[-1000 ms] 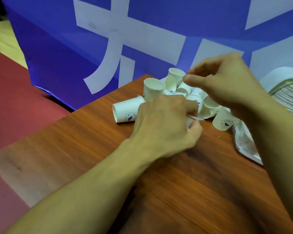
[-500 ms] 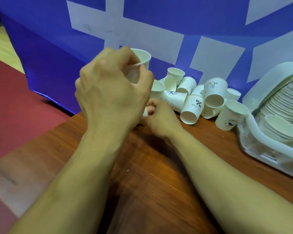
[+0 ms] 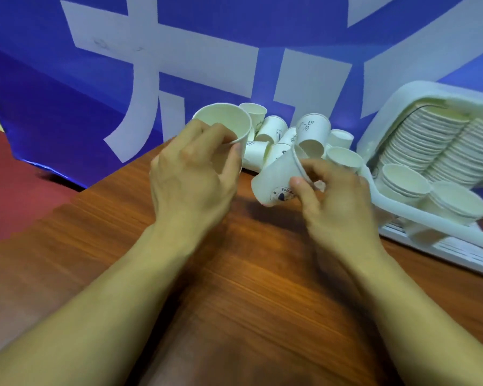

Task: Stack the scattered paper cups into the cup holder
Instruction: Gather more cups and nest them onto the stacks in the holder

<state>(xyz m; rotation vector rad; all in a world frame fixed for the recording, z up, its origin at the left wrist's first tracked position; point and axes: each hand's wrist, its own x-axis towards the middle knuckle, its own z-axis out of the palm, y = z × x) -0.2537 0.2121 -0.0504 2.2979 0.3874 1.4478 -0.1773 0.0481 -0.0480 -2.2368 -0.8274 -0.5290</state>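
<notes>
Paper cups (image 3: 287, 140): loose white pile at the table's far edge, some upright, some tipped over.
Surface: wooden table (image 3: 248, 288), blue banner (image 3: 53, 87) with white characters behind, red floor to the left.
Left hand (image 3: 193, 174): fingers closed around an upright cup (image 3: 223, 123), raised above the table.
Right hand (image 3: 335, 196): pinching a tilted cup (image 3: 276, 179) at its rim.
Cup holder (image 3: 402, 107): white, at right, holding long nested stacks.

Head cam, close, looks down-fwd over table (image 3: 262, 288).
</notes>
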